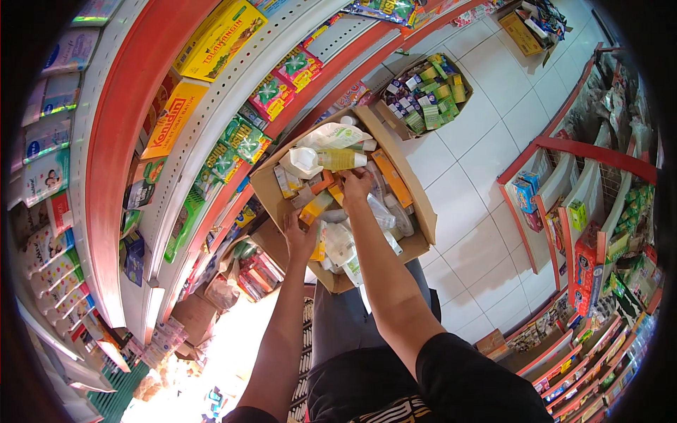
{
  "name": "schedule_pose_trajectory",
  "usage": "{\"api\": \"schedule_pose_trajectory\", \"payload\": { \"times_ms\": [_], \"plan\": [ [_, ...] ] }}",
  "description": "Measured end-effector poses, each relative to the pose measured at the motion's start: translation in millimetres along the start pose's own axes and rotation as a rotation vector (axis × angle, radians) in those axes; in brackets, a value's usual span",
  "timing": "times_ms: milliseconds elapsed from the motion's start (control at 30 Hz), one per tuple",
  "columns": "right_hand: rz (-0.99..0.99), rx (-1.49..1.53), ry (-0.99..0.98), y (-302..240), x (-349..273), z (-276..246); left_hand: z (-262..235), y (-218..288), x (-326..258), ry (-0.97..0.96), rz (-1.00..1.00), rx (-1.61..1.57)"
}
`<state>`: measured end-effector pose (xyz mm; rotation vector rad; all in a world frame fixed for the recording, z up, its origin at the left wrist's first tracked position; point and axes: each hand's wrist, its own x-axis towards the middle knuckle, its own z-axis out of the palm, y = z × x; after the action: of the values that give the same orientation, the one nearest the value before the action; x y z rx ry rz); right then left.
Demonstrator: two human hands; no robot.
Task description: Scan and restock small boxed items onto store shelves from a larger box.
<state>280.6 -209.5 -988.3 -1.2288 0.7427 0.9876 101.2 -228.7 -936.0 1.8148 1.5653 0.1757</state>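
An opened brown cardboard box (417, 243) sits in front of me, tilted, filled with mixed small goods. Inside it my right hand (357, 189) has its fingers curled on a small yellow-orange carton (337, 193), partly hidden. My left hand (300, 238) reaches into the box's left side, its thumb and fingers apart beside another yellow carton (315, 207). Around them lie a bottle of pale yellow liquid (341, 158), a white plastic container (301, 161), a white pouch (336, 135), a long orange carton (392, 178) and white packages (340, 244).
Red-edged shelves (113, 141) with packets and cartons rise on my left. A carton of green and purple packages (427, 95) stands on the white tiled floor (465, 197). Another shelf rack (592, 162) is at right, and a small carton (520, 34) lies far off.
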Motion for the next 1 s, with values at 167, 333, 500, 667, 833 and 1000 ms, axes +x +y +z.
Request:
{"api": "schedule_pose_trajectory", "payload": {
  "times_ms": [167, 333, 500, 667, 833, 1000],
  "plan": [
    [-0.206, -0.137, 0.014, -16, 24, -21, 14, 12, 0, -0.042, 0.001, -0.004],
    [0.083, -0.431, -0.036, -32, -15, -20, -10, 22, -17, 0.034, 0.048, 0.104],
    [0.083, -0.782, 0.019, -47, -26, -65, -8, 33, -32, 0.091, 0.198, 0.009],
    [-0.249, -1.301, -0.218, -77, -81, -114, -37, 72, -56, -0.059, 0.319, 0.056],
    [-0.152, -1.401, -0.951, -121, -109, -136, -51, 110, -71, -0.417, 0.467, -0.090],
    [-0.189, -1.267, -0.883, -202, -214, -47, -101, 146, -85, -0.315, 0.268, -0.379]
  ]
}}
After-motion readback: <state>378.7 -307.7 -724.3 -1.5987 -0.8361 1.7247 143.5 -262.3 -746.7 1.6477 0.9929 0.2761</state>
